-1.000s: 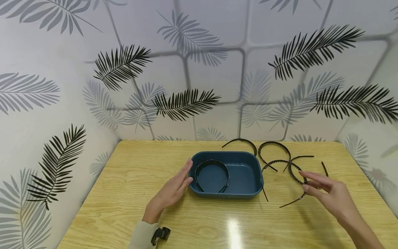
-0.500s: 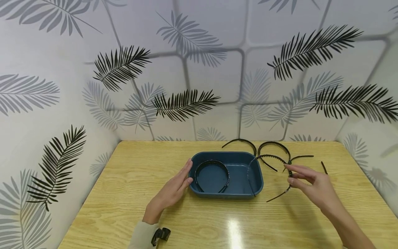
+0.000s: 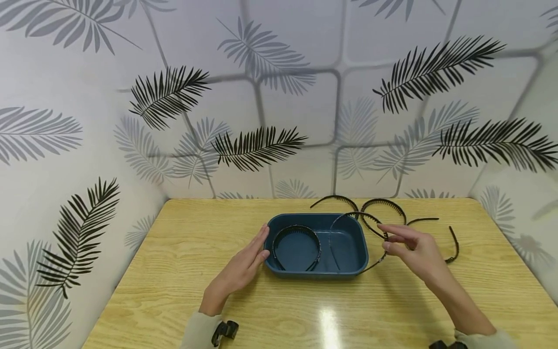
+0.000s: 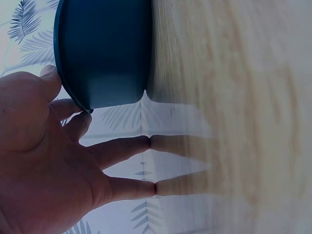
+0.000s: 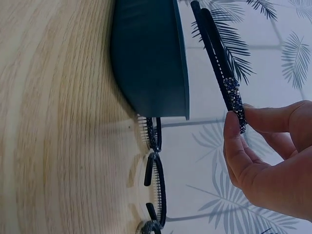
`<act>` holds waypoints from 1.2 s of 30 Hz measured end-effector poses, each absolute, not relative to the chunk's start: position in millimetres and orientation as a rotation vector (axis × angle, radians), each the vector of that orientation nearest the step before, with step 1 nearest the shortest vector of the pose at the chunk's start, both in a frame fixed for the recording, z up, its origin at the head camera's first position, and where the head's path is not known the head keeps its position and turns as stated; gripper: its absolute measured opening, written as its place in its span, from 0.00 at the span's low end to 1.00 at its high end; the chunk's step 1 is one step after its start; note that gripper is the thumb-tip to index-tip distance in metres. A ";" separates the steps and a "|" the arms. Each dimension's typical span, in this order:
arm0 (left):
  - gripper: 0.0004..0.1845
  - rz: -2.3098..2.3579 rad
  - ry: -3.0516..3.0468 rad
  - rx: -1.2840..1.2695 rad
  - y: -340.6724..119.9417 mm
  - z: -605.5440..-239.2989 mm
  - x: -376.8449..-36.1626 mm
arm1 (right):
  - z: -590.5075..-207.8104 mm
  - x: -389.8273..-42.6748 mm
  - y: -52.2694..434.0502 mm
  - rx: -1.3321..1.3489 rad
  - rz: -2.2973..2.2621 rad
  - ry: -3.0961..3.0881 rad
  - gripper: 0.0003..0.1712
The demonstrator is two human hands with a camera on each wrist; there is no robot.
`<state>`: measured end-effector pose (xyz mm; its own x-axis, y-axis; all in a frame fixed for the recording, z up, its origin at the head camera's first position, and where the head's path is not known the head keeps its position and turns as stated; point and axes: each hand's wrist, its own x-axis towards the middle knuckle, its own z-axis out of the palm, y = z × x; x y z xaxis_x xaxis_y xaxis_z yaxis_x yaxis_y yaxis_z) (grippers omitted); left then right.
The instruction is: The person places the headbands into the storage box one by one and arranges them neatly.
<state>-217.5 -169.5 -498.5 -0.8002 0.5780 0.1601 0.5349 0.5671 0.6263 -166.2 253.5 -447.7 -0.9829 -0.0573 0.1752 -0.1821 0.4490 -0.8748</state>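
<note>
One headband [image 3: 348, 228] hangs pinched between the thumb and fingertips of the right hand [image 3: 410, 247], and it has come leftward since a moment ago, its arc now over the blue bin [image 3: 359, 240] rather than beside it. The left hand [image 3: 244, 266] stays flat, fingers straight against the bin's left wall, just beside another headband [image 3: 296, 240] lying inside.

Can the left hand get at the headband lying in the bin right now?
Probably yes. The left hand rests open against the bin wall, beside the headband, and nothing covers it.
</note>
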 end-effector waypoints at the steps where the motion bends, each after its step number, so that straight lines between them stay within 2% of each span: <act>1: 0.32 1.057 2.726 0.969 -169.8 -498.8 -217.6 | -447.7 -168.1 251.0 0.212 1.585 -2.567 0.24; 17: 0.32 1.045 2.734 0.974 -169.7 -499.1 -218.6 | -452.2 -192.1 209.2 0.287 1.763 -2.542 0.26; 36: 0.32 1.064 2.743 0.988 -169.8 -500.6 -218.5 | -468.4 -215.3 167.9 0.353 1.738 -2.553 0.23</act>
